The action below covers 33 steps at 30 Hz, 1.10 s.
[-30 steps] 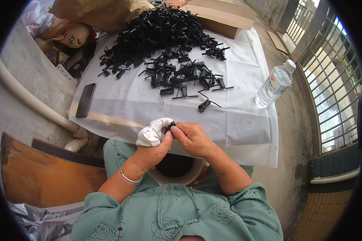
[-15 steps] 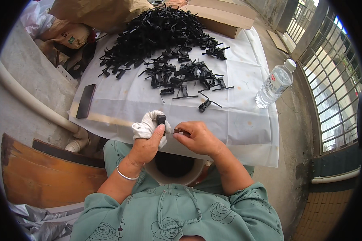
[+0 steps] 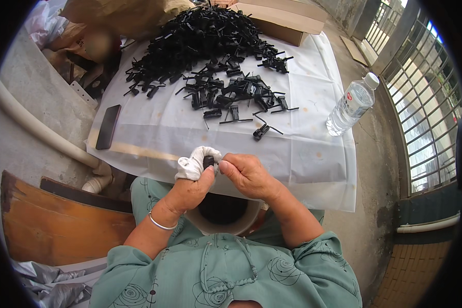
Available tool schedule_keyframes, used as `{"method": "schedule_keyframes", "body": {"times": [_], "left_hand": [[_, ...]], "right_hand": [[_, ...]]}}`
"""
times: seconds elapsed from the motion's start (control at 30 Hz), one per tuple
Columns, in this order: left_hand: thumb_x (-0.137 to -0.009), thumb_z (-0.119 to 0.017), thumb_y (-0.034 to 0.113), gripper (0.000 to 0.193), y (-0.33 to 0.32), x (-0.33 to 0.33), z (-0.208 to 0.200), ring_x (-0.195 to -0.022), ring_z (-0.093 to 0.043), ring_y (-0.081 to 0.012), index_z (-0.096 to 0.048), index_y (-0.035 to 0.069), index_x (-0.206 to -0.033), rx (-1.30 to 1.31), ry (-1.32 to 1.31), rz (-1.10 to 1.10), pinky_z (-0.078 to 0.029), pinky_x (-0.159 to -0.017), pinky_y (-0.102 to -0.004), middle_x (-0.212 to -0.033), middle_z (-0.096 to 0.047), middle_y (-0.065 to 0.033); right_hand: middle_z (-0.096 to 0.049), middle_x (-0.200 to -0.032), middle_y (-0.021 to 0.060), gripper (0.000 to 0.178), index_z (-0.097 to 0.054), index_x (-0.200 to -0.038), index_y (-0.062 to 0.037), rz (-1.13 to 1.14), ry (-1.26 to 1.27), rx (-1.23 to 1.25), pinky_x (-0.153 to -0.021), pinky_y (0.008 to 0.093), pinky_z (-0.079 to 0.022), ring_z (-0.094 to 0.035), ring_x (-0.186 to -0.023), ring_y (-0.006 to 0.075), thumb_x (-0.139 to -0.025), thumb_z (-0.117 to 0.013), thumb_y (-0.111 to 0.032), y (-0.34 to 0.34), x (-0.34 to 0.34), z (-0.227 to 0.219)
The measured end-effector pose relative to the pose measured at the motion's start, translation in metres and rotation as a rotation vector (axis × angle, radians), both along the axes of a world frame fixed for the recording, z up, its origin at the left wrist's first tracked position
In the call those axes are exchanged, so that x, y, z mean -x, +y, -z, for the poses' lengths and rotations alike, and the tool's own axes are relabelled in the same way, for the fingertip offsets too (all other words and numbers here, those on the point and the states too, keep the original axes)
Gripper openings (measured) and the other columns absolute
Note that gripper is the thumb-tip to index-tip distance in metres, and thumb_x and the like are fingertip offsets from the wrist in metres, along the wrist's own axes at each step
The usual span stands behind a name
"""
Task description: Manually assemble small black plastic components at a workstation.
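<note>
My left hand (image 3: 192,192) is closed on a small black plastic part (image 3: 208,161), thumb pressed against it. A white cloth (image 3: 190,167) wraps around the fingers of that hand. Close beside the part, touching or nearly touching it, my right hand (image 3: 250,175) is closed in a pinch; what its fingers hold is hidden. Both hands are over the near edge of the white-covered table (image 3: 297,164). Farther back lie several loose black parts (image 3: 234,114) with thin arms, in front of a large heap of similar parts (image 3: 205,38).
A water bottle (image 3: 350,105) stands at the table's right edge, and a dark phone (image 3: 108,127) lies at the left. Behind the heap are a cardboard box (image 3: 287,32) and brown paper (image 3: 120,18). Below my hands is a pale bucket (image 3: 252,214) with a dark inside.
My left hand has shifted slightly right and turned the black part, bringing it against my right hand. The dark brown piece that showed in my right fingers is now hidden.
</note>
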<state>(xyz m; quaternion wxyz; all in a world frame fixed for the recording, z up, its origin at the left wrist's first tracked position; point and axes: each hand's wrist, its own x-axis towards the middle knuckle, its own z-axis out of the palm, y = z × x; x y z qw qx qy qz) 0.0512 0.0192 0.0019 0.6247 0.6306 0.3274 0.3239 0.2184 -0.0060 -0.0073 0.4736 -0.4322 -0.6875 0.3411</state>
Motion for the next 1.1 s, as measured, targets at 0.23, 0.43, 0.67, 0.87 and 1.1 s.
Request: {"method": "schedule_keyframes", "body": {"times": [0.23, 0.43, 0.67, 0.87, 1.1], "left_hand": [[-0.08, -0.044, 0.006, 0.025, -0.01, -0.007, 0.001, -0.078, -0.052, -0.0256, -0.044, 0.001, -0.104, -0.46, 0.266, -0.129, -0.043, -0.073, -0.0312, -0.087, -0.052, -0.0147], [-0.081, -0.053, 0.013, 0.028, -0.005, 0.001, -0.017, -0.087, -0.054, -0.0325, -0.053, 0.001, -0.106, -0.576, 0.49, 0.076, -0.045, -0.079, -0.035, -0.097, -0.056, -0.0177], [-0.086, -0.053, 0.013, 0.023, 0.012, 0.01, 0.004, -0.075, -0.06, -0.0192, -0.059, 0.002, -0.106, -0.568, 0.469, 0.009, -0.049, -0.068, -0.0269, -0.096, -0.059, -0.0111], [-0.093, -0.044, 0.02, 0.023, 0.014, 0.005, 0.002, -0.064, -0.051, -0.0051, -0.054, 0.006, -0.109, 0.151, 0.088, -0.053, -0.041, -0.053, -0.0192, -0.088, -0.058, 0.0006], [-0.091, -0.05, 0.02, 0.019, 0.009, 0.005, -0.006, -0.068, -0.05, -0.0046, -0.053, 0.006, -0.104, 0.498, -0.206, 0.099, -0.04, -0.053, -0.019, -0.087, -0.057, 0.0003]], "right_hand": [[-0.055, -0.066, 0.0182, 0.023, -0.053, -0.073, -0.0005, 0.071, -0.129, -0.037, -0.056, 0.0395, -0.043, -0.052, -0.061, 0.037, -0.088, -0.051, -0.018, -0.004, 0.013, 0.003], [-0.054, -0.063, 0.0154, 0.022, -0.052, -0.074, -0.0009, 0.118, -0.33, -0.031, -0.053, 0.0379, -0.04, -0.05, -0.057, 0.0336, -0.085, -0.056, -0.02, 0.002, -0.012, 0.0], [-0.056, -0.064, 0.0097, 0.022, -0.056, -0.093, -0.0046, 0.624, -0.77, -0.03, -0.053, 0.0339, -0.041, -0.05, -0.054, 0.0262, -0.08, -0.062, -0.021, 0.021, -0.045, 0.008], [-0.045, -0.066, -0.0053, 0.014, -0.058, -0.094, -0.0032, -0.401, 0.376, 0.35, -0.049, 0.02, -0.032, -0.038, -0.055, 0.0035, -0.087, -0.053, -0.014, 0.0, -0.025, -0.017], [-0.055, -0.071, 0.001, 0.016, -0.058, -0.095, -0.0022, -0.1, 0.217, 0.152, -0.054, 0.0214, -0.04, -0.049, -0.058, 0.0074, -0.091, -0.047, -0.013, 0.0, -0.004, 0.006]]}}
